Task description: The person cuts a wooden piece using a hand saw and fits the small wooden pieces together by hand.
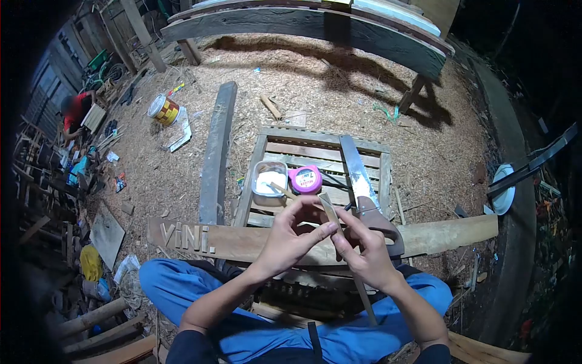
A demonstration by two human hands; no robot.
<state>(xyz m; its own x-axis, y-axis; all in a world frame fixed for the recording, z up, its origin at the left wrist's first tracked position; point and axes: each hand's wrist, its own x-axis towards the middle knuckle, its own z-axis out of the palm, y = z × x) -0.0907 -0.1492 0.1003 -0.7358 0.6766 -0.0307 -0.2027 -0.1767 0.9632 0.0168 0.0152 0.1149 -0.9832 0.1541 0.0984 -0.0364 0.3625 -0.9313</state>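
Note:
A thin wooden strip slants between my hands above my lap. My left hand pinches its upper part between thumb and fingers. Just below, my right hand grips the same strip. Across my knees' front lies a long board with raised letters at its left end. Beyond the hands, a slatted wooden stand bears a tub of white paste with a stick in it, a pink tape measure and a handsaw, whose handle rests by the board.
A thick plank lies left of the stand. Farther off are a paint bucket and a large wooden bench. A person in red is at the far left. A white plate is at right.

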